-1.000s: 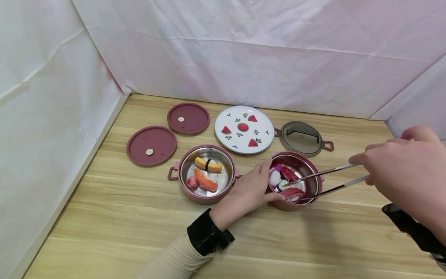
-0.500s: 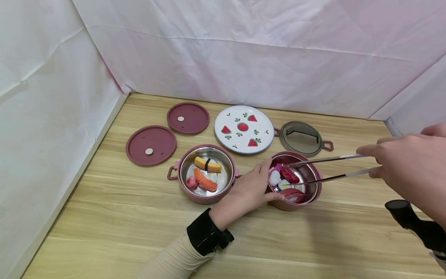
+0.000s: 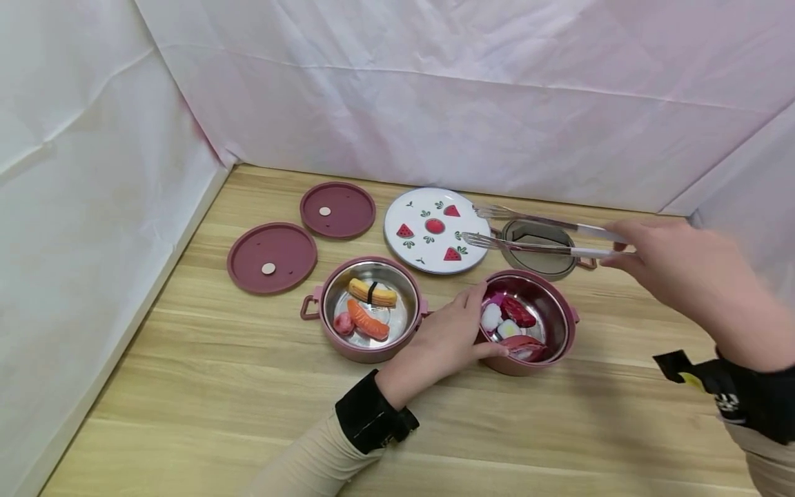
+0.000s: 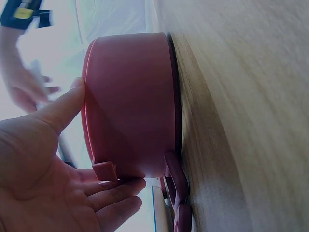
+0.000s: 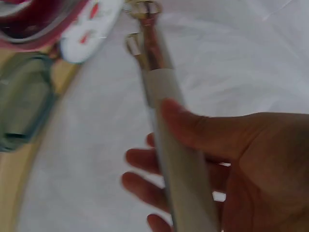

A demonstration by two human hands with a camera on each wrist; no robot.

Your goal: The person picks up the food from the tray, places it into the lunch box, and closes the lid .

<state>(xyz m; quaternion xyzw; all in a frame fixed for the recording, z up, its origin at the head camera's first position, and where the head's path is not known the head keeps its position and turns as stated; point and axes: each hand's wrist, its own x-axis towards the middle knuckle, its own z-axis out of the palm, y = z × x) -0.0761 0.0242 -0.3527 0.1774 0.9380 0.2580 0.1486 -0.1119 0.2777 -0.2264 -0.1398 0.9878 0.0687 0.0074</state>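
My left hand (image 3: pixel 444 338) holds the left side of a dark pink pot (image 3: pixel 518 368). In the left wrist view its thumb lies on the rim of the pot (image 4: pixel 130 106), with the fingers around the side. Inside the pot are a dark red piece (image 3: pixel 518 312), a white piece (image 3: pixel 491 317), a boiled egg half (image 3: pixel 509 329) and a red-and-white piece (image 3: pixel 523 348). My right hand (image 3: pixel 677 276) grips the white handles of fork-tipped metal tongs (image 3: pixel 540 247), also blurred in the right wrist view. The tongs' prongs stand apart over the plate's right side, with nothing between them.
A second pot (image 3: pixel 366 355) at left holds toy sushi (image 3: pixel 368 319), an egg-topped piece (image 3: pixel 373 293) and a pink ball (image 3: pixel 344 323). Behind are two maroon lids (image 3: pixel 286 252), a watermelon-patterned plate (image 3: pixel 428 241) and a clear lid (image 3: pixel 537 266). White cloth (image 3: pixel 435 103) walls the table.
The right hand has lifted the tongs out of the right pot and swung them back over the plate and clear lid. The left hand stays on the pot, and the food pieces remain inside.
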